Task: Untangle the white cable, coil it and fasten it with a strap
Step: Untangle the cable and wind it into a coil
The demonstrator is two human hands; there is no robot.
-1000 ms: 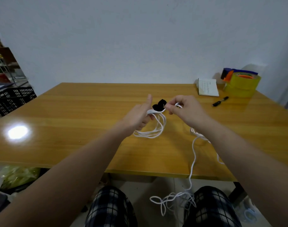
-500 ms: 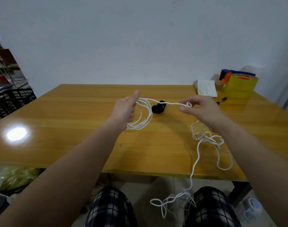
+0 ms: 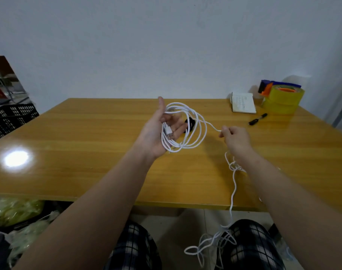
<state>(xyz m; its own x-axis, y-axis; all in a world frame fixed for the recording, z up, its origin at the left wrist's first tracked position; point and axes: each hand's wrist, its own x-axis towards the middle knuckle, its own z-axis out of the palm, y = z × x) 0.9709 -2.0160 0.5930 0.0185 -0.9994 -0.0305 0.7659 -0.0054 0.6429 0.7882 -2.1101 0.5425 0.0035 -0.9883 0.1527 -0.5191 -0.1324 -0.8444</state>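
counter (image 3: 84,145): yellow wood, pale wall (image 3: 166,45)
left hand (image 3: 155,135): palm up, fingers slack, white cable (image 3: 167,131) draped over
right hand (image 3: 235,140): pinching cable

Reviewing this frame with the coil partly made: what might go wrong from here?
1. The loops of the thin white cable lie loose over the open palm of the left hand. A tug from the right hand, which pinches the strand, may spill them.
2. The snarl by the right wrist and the tangle hanging below the wooden table may be drawn tight if pulled into the coil.
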